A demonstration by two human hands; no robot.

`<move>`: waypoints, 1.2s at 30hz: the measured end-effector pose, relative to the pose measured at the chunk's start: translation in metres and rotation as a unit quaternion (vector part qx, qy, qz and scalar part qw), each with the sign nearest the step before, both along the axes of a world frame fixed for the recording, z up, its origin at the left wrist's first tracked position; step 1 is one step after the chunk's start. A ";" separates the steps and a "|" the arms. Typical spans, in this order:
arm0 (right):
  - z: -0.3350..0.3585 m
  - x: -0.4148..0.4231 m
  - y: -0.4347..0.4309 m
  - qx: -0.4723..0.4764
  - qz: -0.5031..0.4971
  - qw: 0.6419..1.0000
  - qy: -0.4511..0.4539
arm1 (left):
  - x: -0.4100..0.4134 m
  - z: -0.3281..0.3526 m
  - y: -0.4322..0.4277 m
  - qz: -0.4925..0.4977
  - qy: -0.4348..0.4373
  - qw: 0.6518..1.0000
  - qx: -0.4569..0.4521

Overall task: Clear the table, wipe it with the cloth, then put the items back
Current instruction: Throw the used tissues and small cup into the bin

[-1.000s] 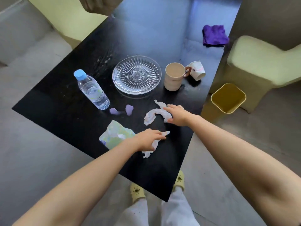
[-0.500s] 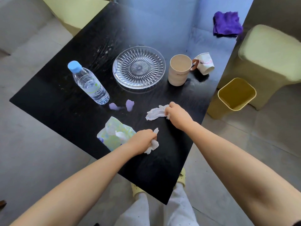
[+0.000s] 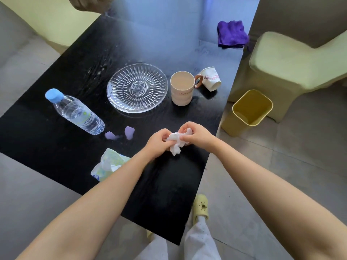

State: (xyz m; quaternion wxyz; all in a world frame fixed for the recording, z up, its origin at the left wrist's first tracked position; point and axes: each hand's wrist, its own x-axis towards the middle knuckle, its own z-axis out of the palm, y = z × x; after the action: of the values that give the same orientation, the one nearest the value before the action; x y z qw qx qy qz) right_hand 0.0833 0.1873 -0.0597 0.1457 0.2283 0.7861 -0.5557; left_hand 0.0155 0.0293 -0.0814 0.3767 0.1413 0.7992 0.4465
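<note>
Above the black table [image 3: 169, 194], my left hand [image 3: 156, 143] and my right hand [image 3: 199, 135] meet, both closed on crumpled white tissue [image 3: 175, 145]. A water bottle with a blue cap [image 3: 75, 111] lies at the left. A clear glass plate [image 3: 137, 87] sits in the middle, a beige mug [image 3: 182, 91] stands right of it, and a tipped paper cup [image 3: 211, 78] lies beside the mug. Two small purple scraps [image 3: 120, 134] lie near the bottle. A tissue pack [image 3: 108, 164] lies by my left forearm. A purple cloth [image 3: 231, 33] rests at the far right corner.
A yellow bin [image 3: 249, 111] stands on the floor just off the table's right edge. A pale green seat [image 3: 293, 59] is behind it, and another pale green seat [image 3: 47, 21] is at the far left. My feet in yellow clogs [image 3: 201, 207] are under the near table edge.
Each hand picked up a piece of tissue from the table and the hands came together, bunching the pieces into one wad above the surface.
</note>
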 end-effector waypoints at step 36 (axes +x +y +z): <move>0.064 -0.057 0.270 0.178 -0.143 0.973 0.035 | -0.117 0.053 0.295 0.028 0.198 0.944 -0.262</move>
State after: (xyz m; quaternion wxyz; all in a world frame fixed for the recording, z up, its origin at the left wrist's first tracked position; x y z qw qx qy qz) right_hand 0.0266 0.4573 0.0044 -0.0059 0.3410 0.8360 -0.4298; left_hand -0.1017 0.3243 -0.0288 0.2222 0.1001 0.9501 0.1947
